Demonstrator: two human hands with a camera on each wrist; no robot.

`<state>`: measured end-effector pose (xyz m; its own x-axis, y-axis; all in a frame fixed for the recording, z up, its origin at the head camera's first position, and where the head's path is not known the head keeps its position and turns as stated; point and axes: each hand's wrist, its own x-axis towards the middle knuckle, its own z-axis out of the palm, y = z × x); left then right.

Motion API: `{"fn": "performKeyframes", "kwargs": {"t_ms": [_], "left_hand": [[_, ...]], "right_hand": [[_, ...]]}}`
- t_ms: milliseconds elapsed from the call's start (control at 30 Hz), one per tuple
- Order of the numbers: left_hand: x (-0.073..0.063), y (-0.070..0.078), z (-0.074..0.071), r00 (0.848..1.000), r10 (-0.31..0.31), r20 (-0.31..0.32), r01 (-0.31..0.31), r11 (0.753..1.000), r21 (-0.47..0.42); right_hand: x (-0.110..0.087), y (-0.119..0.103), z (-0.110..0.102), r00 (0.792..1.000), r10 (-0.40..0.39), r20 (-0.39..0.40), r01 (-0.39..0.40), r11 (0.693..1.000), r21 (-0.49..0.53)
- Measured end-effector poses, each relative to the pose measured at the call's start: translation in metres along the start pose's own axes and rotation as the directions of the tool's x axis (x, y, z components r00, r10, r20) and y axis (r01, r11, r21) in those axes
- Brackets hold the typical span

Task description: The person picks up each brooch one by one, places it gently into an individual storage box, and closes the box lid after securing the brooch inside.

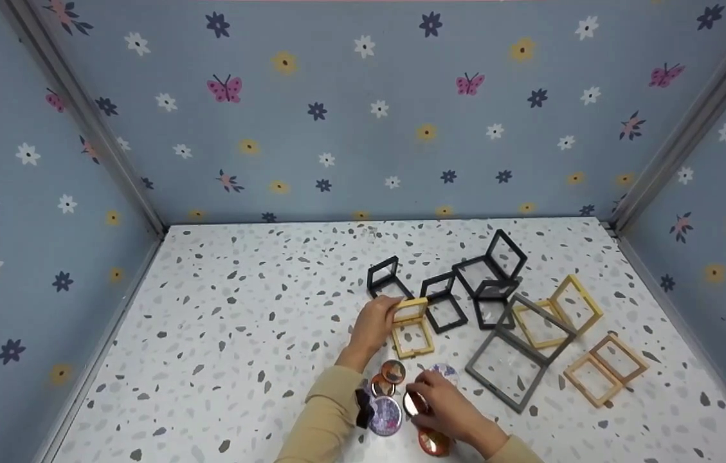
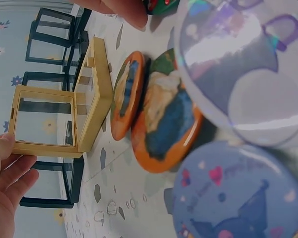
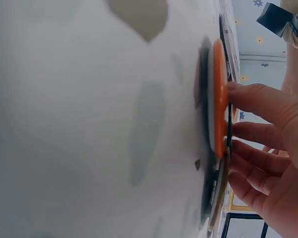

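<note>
Left to right: a tan sleeve [image 1: 327, 411] with a black band [image 1: 363, 409] on it partly covers the purple badges. The left hand [image 1: 372, 325] is pinching the little gold frame [image 1: 409, 321] by the raised leaf, thumb on one side and fingers on the other. That frame's mid-table, hinged open: flat half towards the person, other half tilted up at the far end, long axis running roughly near to far.

Just in front of it, two orange badges [image 1: 393, 372] overlap by a purple badge [image 1: 386, 415]. I count at least six badges, some half hidden. The right hand [image 1: 449, 408] has fingers and thumb curled round a shiny badge [image 1: 415, 404], with another orange one below.

Crowding behind and rightward: four black frames [image 1: 442, 296], then one grey frame [image 1: 522, 346] overlapping the bigger gold frame [image 1: 562, 318] from the head view, and one wooden frame [image 1: 606, 369] furthest right. Eight frames total, all opened out.
</note>
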<state>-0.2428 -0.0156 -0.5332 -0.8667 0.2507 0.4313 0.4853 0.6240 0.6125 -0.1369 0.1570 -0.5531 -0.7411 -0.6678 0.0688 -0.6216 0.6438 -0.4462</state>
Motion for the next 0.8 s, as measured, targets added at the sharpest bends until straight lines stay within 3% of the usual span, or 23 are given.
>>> {"fn": "performKeyframes", "kwargs": {"t_ms": [467,800], "left_hand": [[-0.015,0.003,-0.005,0.999,-0.006,-0.040,0.006,1.000,-0.006],[-0.023,0.002,-0.008,0.997,-0.005,-0.082,0.005,1.000,-0.002]], "right_hand": [[0.003,-0.003,-0.003,0.998,0.062,-0.010,-0.062,0.998,0.034],[0.010,0.000,-0.009,0.993,0.105,-0.061,-0.099,0.991,0.086]]}}
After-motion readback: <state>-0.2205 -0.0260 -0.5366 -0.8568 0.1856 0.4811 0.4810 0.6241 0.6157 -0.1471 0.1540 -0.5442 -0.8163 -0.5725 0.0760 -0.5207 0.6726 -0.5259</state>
